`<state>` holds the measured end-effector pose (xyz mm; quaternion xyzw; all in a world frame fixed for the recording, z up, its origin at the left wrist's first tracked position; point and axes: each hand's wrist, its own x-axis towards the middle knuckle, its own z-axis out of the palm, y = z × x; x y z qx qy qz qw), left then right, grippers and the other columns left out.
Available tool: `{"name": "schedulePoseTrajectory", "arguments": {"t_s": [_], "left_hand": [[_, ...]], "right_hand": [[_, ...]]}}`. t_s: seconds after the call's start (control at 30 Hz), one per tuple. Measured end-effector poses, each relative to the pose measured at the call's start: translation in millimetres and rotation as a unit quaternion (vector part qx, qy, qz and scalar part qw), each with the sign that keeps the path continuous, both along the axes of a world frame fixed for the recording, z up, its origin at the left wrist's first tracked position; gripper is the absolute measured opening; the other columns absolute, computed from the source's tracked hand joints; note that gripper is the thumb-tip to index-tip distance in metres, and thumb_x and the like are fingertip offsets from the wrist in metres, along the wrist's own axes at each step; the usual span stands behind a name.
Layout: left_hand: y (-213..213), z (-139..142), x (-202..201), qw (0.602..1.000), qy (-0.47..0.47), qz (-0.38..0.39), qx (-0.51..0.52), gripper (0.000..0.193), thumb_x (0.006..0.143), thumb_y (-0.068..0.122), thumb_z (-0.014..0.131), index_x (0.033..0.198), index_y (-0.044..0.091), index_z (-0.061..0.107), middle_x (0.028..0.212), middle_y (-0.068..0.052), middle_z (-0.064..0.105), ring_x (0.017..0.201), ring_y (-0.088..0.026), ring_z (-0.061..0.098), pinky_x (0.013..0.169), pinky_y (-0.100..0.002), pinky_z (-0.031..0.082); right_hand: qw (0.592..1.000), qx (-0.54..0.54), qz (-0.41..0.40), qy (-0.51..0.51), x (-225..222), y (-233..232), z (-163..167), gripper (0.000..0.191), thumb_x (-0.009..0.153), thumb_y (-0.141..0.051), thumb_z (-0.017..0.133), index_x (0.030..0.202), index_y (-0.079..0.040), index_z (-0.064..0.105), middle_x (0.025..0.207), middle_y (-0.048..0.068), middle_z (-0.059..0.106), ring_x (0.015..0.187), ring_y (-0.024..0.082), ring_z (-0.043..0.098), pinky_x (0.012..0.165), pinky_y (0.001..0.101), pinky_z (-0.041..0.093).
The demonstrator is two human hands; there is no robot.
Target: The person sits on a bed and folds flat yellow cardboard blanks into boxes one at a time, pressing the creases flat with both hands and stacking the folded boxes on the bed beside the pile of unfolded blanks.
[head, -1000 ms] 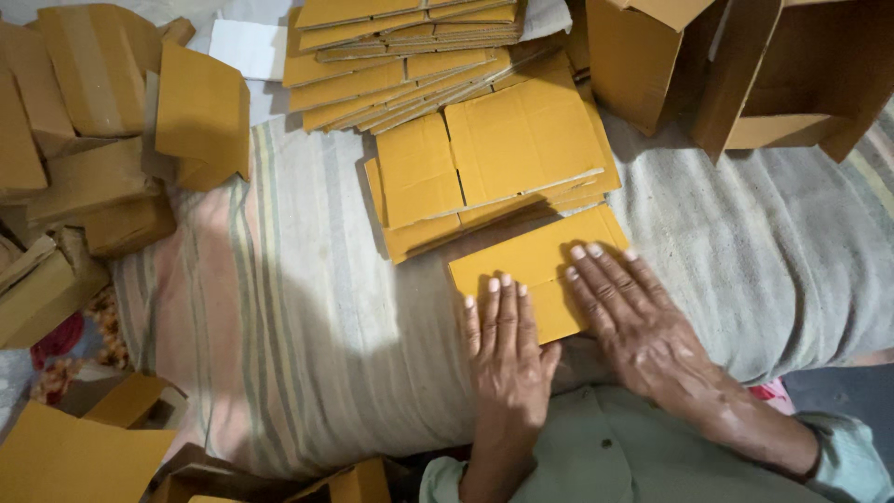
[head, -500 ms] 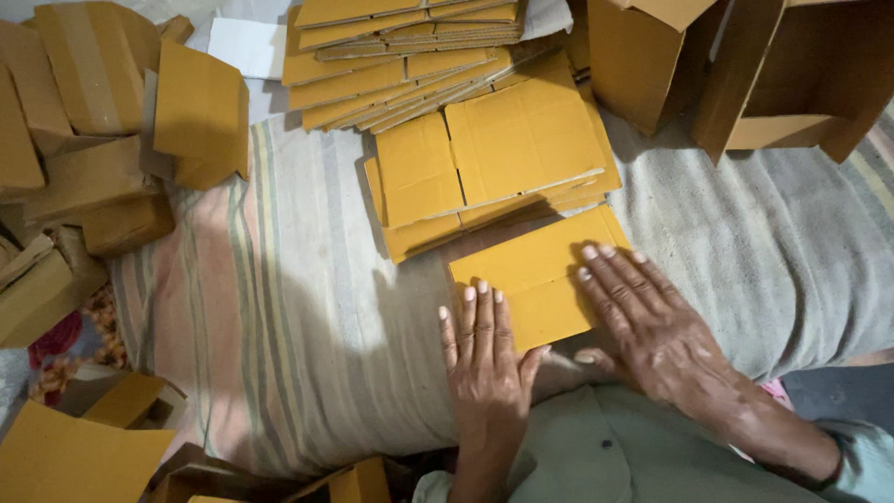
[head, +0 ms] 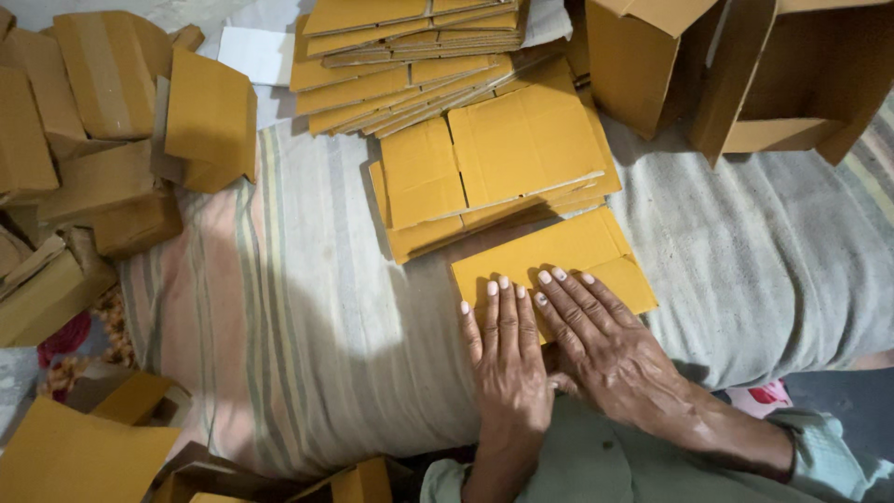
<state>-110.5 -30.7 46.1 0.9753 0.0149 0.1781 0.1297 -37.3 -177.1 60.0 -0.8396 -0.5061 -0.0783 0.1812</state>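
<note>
Cardboard sheet (head: 568, 256) | left hand (head: 507, 359), right hand (head: 610, 349) flat on it

A striped, faded cloth (head: 279, 307) covers the padded work surface. Left of the cloth, taped brown cartons (head: 84, 121) lie piled. Beyond its far right corner stand open cartons (head: 745, 74). Lighting even, from above.
</note>
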Motion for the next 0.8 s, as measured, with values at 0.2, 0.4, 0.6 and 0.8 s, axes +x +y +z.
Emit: {"name": "schedulePoseTrajectory", "arguments": {"t_s": [0.2,0.4,0.6,0.8], "left_hand": [[15,6,-11,0.999,0.025,-0.01,-0.03,0.081,0.084,0.028,0.069,0.151,-0.01,0.04,0.162,-0.024,0.036,0.155,-0.036,0.029,0.125,-0.062,0.013],[24,15,-13,0.999,0.0,0.019,-0.051,0.083,0.092,0.037,0.07,0.151,-0.012,0.037,0.162,-0.026,0.034,0.154,-0.039,0.025,0.124,-0.063,0.012],[8,13,-5,0.995,0.068,0.009,-0.065,0.098,0.074,0.033,0.076,0.15,-0.013,0.034,0.161,-0.03,0.029,0.153,-0.039,0.021,0.122,-0.062,0.007],[3,4,1,1.0,0.024,-0.008,-0.017,0.092,0.079,0.027,0.078,0.153,-0.008,0.037,0.165,-0.023,0.033,0.157,-0.033,0.025,0.127,-0.062,0.008]], "right_hand": [[1.0,-0.012,-0.019,0.007,10,-15,0,0.098,0.082,-0.058,0.055,0.15,0.009,0.032,0.159,0.026,0.03,0.149,0.037,0.026,0.122,0.0498,0.018],[0.994,-0.026,-0.108,-0.001,15,-33,0,0.095,0.082,-0.058,0.055,0.149,0.006,0.033,0.16,0.023,0.03,0.151,0.034,0.024,0.123,0.0525,0.014],[0.997,0.008,-0.07,-0.014,8,-10,-6,0.101,0.083,-0.064,0.052,0.147,0.012,0.034,0.158,0.029,0.028,0.149,0.04,0.025,0.122,0.0545,0.015],[1.0,0.016,-0.011,0.007,3,-5,1,0.1,0.083,-0.062,0.054,0.147,0.011,0.035,0.159,0.028,0.03,0.149,0.04,0.026,0.122,0.0521,0.017]]}}
